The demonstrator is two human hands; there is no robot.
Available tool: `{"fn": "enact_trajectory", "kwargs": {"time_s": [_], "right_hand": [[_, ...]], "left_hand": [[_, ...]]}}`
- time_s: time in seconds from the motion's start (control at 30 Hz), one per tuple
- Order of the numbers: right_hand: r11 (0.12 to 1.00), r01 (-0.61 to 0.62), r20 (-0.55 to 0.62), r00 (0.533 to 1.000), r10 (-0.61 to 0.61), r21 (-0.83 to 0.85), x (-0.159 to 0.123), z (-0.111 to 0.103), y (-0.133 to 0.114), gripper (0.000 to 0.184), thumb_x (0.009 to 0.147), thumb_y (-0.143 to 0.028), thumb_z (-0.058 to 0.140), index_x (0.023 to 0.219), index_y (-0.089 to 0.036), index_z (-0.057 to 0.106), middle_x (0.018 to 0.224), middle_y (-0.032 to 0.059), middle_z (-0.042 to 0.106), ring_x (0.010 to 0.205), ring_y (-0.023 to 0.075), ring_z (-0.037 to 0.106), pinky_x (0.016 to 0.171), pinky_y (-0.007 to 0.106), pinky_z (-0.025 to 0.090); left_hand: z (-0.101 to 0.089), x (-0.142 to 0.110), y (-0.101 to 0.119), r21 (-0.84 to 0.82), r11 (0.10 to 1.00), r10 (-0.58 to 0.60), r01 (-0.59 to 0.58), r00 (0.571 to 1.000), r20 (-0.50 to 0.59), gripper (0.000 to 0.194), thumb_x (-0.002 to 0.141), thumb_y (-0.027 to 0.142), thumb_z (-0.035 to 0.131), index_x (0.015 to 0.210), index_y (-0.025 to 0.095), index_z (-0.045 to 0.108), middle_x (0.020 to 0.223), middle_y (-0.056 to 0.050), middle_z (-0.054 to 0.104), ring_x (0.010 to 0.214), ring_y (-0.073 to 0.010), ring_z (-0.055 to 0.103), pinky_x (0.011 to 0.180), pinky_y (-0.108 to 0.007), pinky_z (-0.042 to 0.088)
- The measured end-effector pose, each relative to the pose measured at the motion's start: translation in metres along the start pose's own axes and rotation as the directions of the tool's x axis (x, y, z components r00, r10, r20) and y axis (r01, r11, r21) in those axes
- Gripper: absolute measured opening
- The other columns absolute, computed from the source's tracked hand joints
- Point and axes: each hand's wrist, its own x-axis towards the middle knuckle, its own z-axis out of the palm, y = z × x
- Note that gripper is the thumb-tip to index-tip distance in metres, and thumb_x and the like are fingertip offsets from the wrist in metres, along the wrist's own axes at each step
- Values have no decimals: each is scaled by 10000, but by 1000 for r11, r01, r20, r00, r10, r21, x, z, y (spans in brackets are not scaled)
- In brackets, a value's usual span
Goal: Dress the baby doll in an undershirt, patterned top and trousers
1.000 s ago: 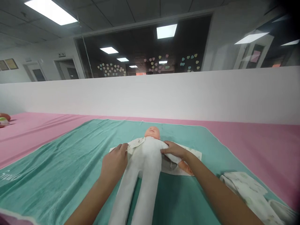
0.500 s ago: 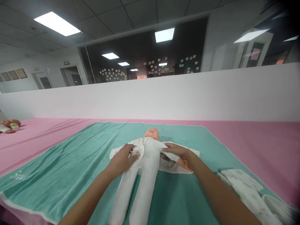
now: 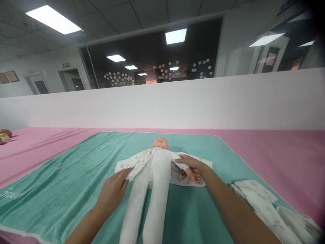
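Note:
On its back on a green blanket (image 3: pixel 81 169) lies a baby doll (image 3: pixel 159 166) in white, its head at the far end and its legs toward me. A white printed baby jacket (image 3: pixel 137 162) covers the doll's arm on the left; its other half spreads flat under the arm on the right. My left hand (image 3: pixel 113 189) pinches the jacket's lower edge beside the doll's hip. My right hand (image 3: pixel 191 163) is closed round the doll's sleeved forearm (image 3: pixel 181 165), and the doll's bare hand sticks out below it. My right fingertips are partly hidden beneath that arm.
White printed baby clothes (image 3: pixel 264 203) lie crumpled at the right of the blanket. Pink padding (image 3: pixel 274 152) surrounds the blanket, and a low white wall (image 3: pixel 177 105) rises behind. Part of another doll (image 3: pixel 5 133) shows at the far left edge.
My left hand has moved left and down from the doll's chest to the jacket's lower edge. The jacket front there lies flatter. My right hand stays at the doll's arm.

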Motion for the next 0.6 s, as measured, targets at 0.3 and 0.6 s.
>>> {"fn": "enact_trajectory", "kwargs": {"time_s": [0.3,0.6], "right_hand": [[999,-44,97,994,42,27,-10,1,-13,524,794,-429,659,1187,-201,397,997,92,567,757,173,606,592,274,545],[998,15,44,999,-12,-54,-47,-42,-12,570,837,-591,495,1174,-132,481,981,128,583,874,222,601,690,281,513]], "left_hand": [[-26,18,63,-205,975,123,-85,976,179,271,906,351,334,1039,275,557,767,18,610,678,-145,562,595,-259,393],[32,117,115,-69,889,459,-453,876,148,376,818,319,506,1175,216,442,1128,-59,527,1064,-219,457,851,-345,408]]}}
